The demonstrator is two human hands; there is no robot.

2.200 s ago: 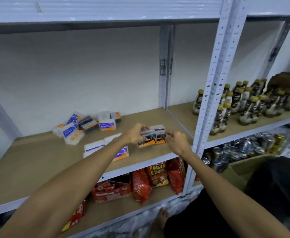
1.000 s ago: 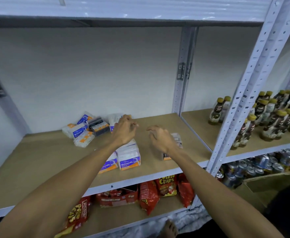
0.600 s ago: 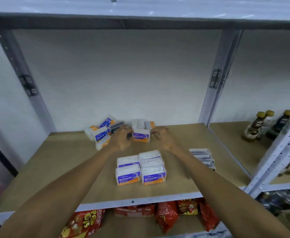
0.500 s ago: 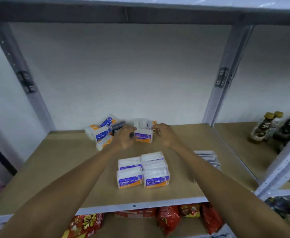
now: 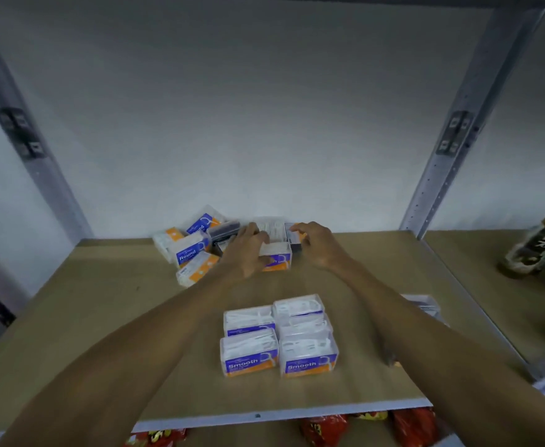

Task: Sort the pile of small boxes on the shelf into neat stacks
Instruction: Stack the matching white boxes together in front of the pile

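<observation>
small clear boxes w/ purple-orange labels. loose pile [image 5: 193, 245] at back of the shelf [image 5: 87, 317], centre-left of frame, boxes tilted & overlapping. neat stacks [image 5: 279, 337] marked "smooth" at lower centre, two by two, touching. both arms reach fwd to the back. left hand [image 5: 247, 250] palm down, fingers curled around a box [image 5: 276, 258] at upper centre, touching it. right hand [image 5: 317, 245] just beside, fingers spread & half open over a dark box [image 5: 293, 235]; can't tell if it grips.
</observation>
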